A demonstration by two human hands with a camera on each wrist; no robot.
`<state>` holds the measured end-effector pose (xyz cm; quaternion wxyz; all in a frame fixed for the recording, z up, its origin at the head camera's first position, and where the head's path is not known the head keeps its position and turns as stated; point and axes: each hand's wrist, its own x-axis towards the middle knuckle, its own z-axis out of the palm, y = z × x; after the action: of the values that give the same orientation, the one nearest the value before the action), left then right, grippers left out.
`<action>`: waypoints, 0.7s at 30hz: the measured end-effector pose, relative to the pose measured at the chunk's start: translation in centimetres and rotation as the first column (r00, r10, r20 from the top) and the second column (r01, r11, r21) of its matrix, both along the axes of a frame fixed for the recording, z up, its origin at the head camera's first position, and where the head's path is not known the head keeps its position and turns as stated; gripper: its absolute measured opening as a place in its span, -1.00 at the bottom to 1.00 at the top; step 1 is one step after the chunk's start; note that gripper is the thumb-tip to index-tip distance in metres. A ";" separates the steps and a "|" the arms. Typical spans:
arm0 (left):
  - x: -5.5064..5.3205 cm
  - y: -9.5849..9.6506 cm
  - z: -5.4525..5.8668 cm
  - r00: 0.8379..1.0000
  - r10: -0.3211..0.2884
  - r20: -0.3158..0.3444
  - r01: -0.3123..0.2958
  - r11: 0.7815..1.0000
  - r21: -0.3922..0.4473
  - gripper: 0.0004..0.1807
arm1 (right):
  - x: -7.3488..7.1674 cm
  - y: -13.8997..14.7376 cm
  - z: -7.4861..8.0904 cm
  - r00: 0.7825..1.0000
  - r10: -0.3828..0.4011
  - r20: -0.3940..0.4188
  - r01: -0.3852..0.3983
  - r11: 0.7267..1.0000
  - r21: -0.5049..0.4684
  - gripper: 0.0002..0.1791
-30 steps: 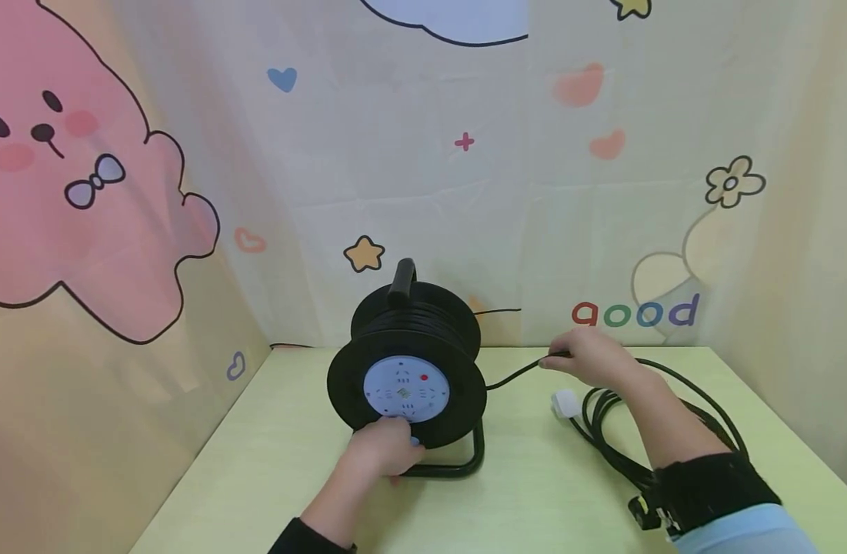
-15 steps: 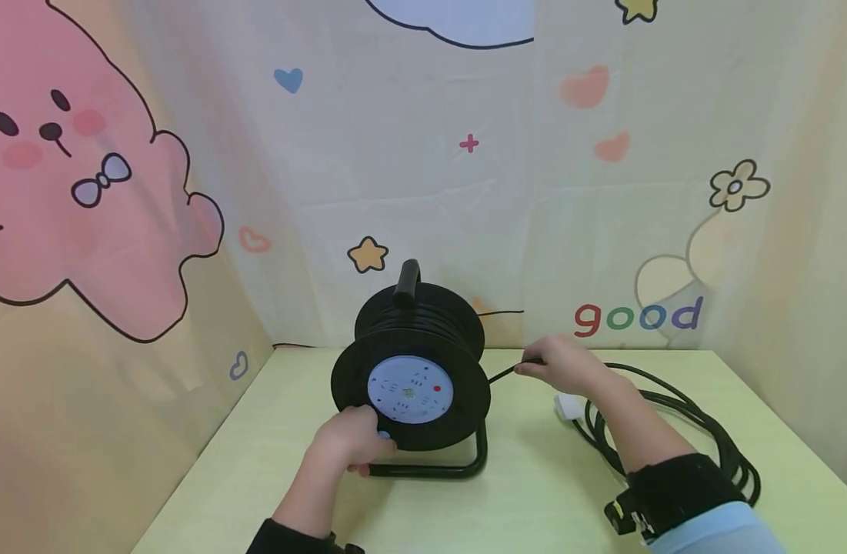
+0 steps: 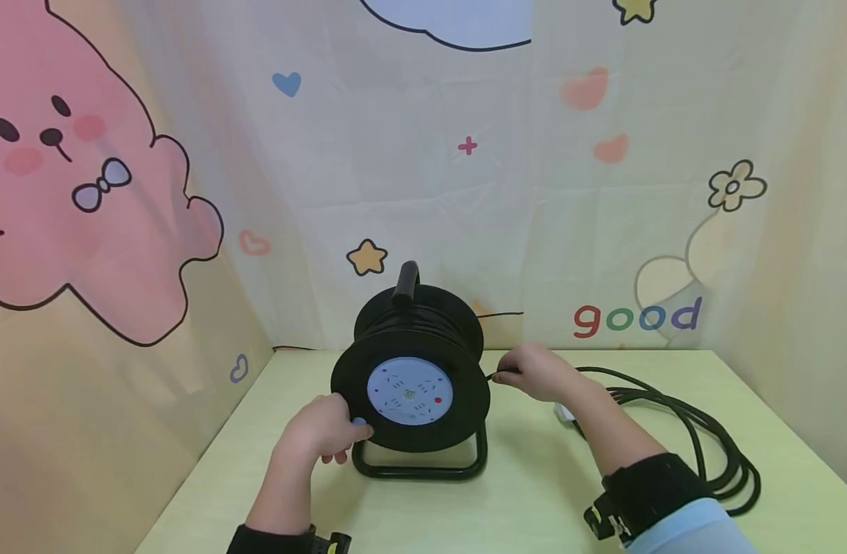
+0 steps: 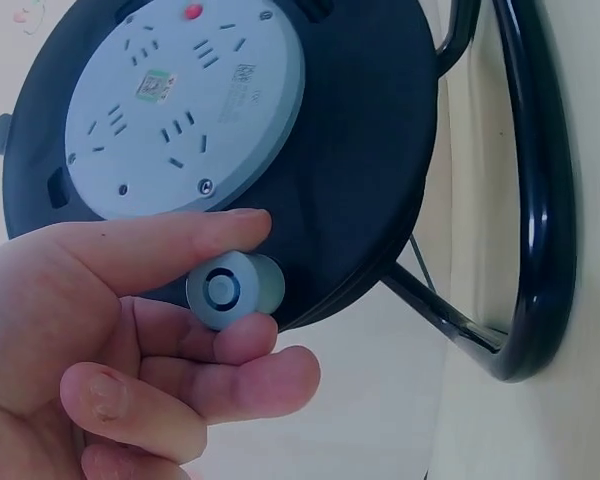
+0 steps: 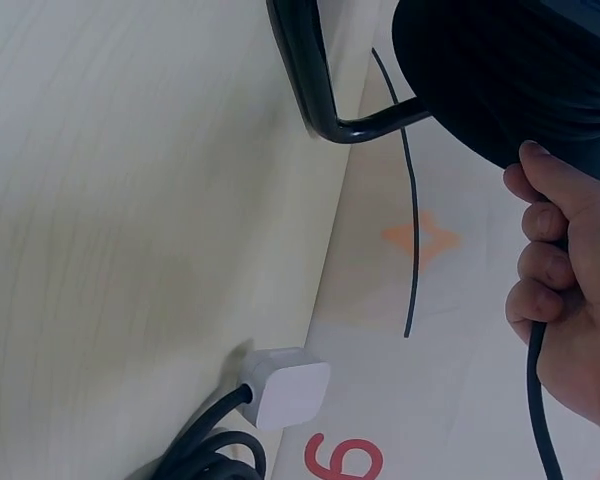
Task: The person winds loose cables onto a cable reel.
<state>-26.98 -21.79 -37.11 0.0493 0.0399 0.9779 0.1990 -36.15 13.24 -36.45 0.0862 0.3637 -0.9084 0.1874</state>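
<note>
A black cable reel (image 3: 405, 345) stands on the table with a pale blue socket panel (image 3: 409, 391) on its front. At the disc's lower left, my left hand (image 3: 319, 429) pinches a round grey-blue crank knob (image 4: 237, 287) between thumb and fingers. My right hand (image 3: 537, 373) is close beside the reel's right side, its fingers curled round the black cable (image 5: 542, 420). From that hand the cable runs back to a loose coil (image 3: 728, 454) on the right of the table. In the right wrist view, a white plug (image 5: 290, 388) lies by the coil.
The reel's bent black tube stand (image 3: 423, 472) rests on the pale table (image 3: 465, 515). A printed curtain (image 3: 423, 177) hangs behind the table. Along its lower part runs a thin dark line (image 5: 414, 230). My right forearm passes over part of the coil.
The reel's disc has turned clockwise, my left hand moving with the knob from the bottom to the lower left. My right hand has moved left with the cable, closer to the reel.
</note>
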 end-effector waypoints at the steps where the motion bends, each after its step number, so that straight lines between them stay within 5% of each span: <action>1: 0.0 0.0 0.1 1.000 0.001 0.000 -0.001 1.000 0.004 -0.59 | 0.0 -0.1 -0.1 1.000 0.001 0.006 -0.001 1.000 -0.002 -0.88; 10: 0.3 -0.2 0.7 1.000 0.000 0.000 0.000 1.000 -0.007 -0.57 | 0.0 -0.2 -0.1 1.000 0.000 0.004 0.000 1.000 0.010 -0.88; 21: 0.0 -0.1 0.3 1.000 -0.004 0.023 0.004 1.000 -0.018 -0.57 | 0.3 1.2 0.0 0.984 -0.175 -0.019 0.176 0.975 0.133 -0.79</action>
<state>-26.99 -21.94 -36.78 0.0612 0.0392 0.9790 0.1904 -35.83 14.49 -36.44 0.0808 0.2879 -0.9471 0.1163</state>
